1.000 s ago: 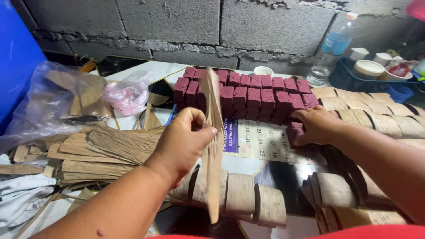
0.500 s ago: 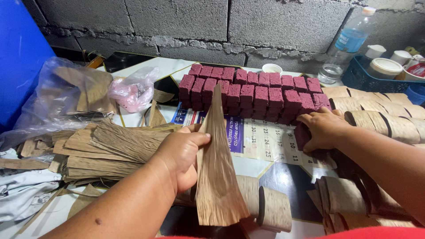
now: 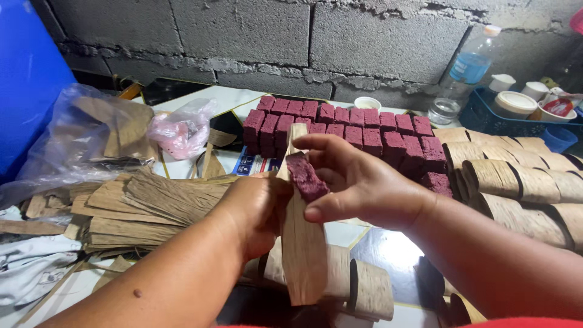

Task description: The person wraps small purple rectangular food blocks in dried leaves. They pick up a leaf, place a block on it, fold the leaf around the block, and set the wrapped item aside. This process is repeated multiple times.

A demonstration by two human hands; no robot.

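Purple, crumbly and block-shaped, the sweet bar point(image 3: 305, 177) that sat by the stack a moment ago is now pinched in the right hand point(image 3: 358, 185) at frame centre, pressed against the dried leaf strip point(image 3: 302, 243) gripped upright by the left hand point(image 3: 258, 209). Behind, the purple block stack point(image 3: 352, 130) lies on a tiled tabletop point(image 3: 206, 97) against a grey block wall point(image 3: 255, 30), with leaf-wrapped rolls point(image 3: 522, 179) at right.

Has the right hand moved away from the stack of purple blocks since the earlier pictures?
Yes. The right hand has come left and toward the person, away from the stack of purple blocks, and now holds one purple block against the dried leaf strip.
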